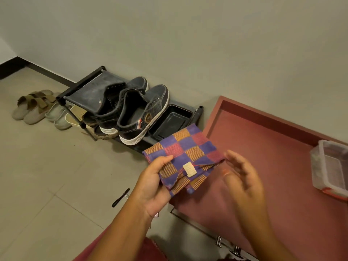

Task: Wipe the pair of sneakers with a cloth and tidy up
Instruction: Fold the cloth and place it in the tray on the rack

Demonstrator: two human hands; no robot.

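The pair of sneakers (131, 108) sits side by side on top of a low black shoe rack (81, 91) against the wall, toes toward the wall, heels toward the room, long axes running up and to the right. A round badge shows on the nearer shoe's side; its writing is too small to read. The folded checked cloth (185, 157), purple, orange and red, is held in the air just in front of the rack. The left hand (154, 178) pinches its left edge, thumb on top. The right hand (243, 178) is blurred, fingers straight, by the cloth's right edge. A small pale label (189, 168) on the cloth can't be read.
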